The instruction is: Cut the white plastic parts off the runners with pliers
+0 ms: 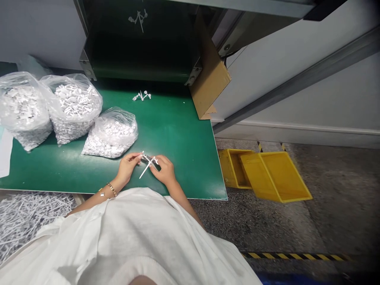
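Between my hands, near the table's front edge, is a branched white plastic piece [145, 169] with a thin stem and small ends, like a moulding sprue. My left hand [128, 167] pinches one arm of it between thumb and fingertips. On the opposite side, my right hand [165, 170] grips another arm near the crossing point. The long stem points down toward my body. Part of the piece is hidden behind my fingers. A clear bag of small white round parts [109, 134] stands just beyond my left hand.
Two more clear bags of small white parts, one on the far left [25, 107] and one beside it [75, 103], stand on the green table [178, 134]. Similar branched pieces lie ahead [141, 96] and on the conveyor belt [139, 19]. A cardboard sheet [209, 79], yellow crates [277, 178] and white sticks [29, 221] surround it.
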{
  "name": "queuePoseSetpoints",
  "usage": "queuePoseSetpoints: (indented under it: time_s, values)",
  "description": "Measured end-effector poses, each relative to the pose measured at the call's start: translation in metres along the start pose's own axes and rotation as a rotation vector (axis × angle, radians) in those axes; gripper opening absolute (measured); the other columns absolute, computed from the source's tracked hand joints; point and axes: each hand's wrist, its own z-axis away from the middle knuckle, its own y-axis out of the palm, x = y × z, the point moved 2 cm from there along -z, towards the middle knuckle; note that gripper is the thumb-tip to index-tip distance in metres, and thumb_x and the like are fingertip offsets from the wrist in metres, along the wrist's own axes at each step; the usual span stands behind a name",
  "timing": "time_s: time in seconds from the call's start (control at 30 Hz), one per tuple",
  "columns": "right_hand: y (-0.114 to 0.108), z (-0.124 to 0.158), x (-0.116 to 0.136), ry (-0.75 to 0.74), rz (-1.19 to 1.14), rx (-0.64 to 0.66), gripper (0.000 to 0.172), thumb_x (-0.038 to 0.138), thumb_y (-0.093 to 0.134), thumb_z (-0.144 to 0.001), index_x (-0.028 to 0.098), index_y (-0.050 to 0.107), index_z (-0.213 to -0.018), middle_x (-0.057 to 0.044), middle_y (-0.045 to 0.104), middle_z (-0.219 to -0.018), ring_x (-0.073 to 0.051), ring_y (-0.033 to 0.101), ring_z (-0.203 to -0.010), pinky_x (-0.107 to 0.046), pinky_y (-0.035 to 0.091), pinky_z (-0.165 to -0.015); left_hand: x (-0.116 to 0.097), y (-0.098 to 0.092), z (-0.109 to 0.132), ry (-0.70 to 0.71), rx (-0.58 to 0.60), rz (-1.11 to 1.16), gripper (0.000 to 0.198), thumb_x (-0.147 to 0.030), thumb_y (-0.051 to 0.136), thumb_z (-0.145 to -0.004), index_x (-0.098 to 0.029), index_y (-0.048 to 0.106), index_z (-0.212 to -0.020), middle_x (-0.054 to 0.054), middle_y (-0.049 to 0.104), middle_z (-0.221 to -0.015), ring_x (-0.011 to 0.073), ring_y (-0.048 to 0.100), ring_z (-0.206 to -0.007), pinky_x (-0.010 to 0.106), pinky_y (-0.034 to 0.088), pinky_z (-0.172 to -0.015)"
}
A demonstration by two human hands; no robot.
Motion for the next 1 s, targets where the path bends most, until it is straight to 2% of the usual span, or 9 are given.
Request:
queuePoseSetpoints:
  time_s: [0.27, 0.5, 0.8, 1.0]
  values:
    - [-0.0002, -0.0004, -0.0020, 0.012, 0.016, 0.062, 0.020, 0.031, 0.057, -0.084, 0.022, 0.066, -0.099, -0.004, 0.066, -0.091, -0.018, 0.062, -0.085, -0.030, 0.050, -0.080, 0.0005, -0.0006, 0.0004, 0.037, -0.010, -0.051, 0.028, -0.035, 0.073, -0.070, -0.017, 0.074, -0.090, 0.003, 0.069, -0.082, 0.0107, 0.054, -0.066, 0.024, 0.044, -0.067]
    - [0.0002, 0.0011, -0.0023, 0.018, 0.053, 0.079, 0.019, 0.031, 0.056, -0.084, 0.023, 0.066, -0.098, -0.004, 0.067, -0.091, -0.018, 0.062, -0.085, -0.029, 0.049, -0.079, -0.0020, -0.0001, 0.0013, 0.044, 0.006, -0.052, 0.024, -0.033, 0.073, -0.070, -0.016, 0.074, -0.088, 0.002, 0.067, -0.081, 0.0100, 0.053, -0.065, 0.023, 0.043, -0.066]
    - [-0.0002, 0.0048, 0.0011, 0.008, 0.145, 0.020, 0.021, 0.029, 0.054, -0.085, 0.023, 0.068, -0.100, -0.003, 0.067, -0.088, -0.017, 0.061, -0.080, -0.026, 0.047, -0.075, -0.0072, 0.0028, 0.0026, 0.020, -0.017, -0.080, 0.027, -0.035, 0.074, -0.068, -0.015, 0.071, -0.086, 0.001, 0.066, -0.073, 0.0105, 0.054, -0.064, 0.024, 0.044, -0.067]
    - [0.0002, 0.0027, 0.0001, 0.087, 0.162, -0.008, 0.024, 0.035, 0.054, -0.087, 0.021, 0.067, -0.101, -0.004, 0.067, -0.086, -0.016, 0.060, -0.075, -0.026, 0.046, -0.072, -0.0047, 0.0029, 0.0004, 0.011, -0.002, -0.075, 0.029, -0.037, 0.073, -0.070, -0.015, 0.070, -0.089, 0.002, 0.067, -0.080, 0.0109, 0.056, -0.066, 0.025, 0.045, -0.070]
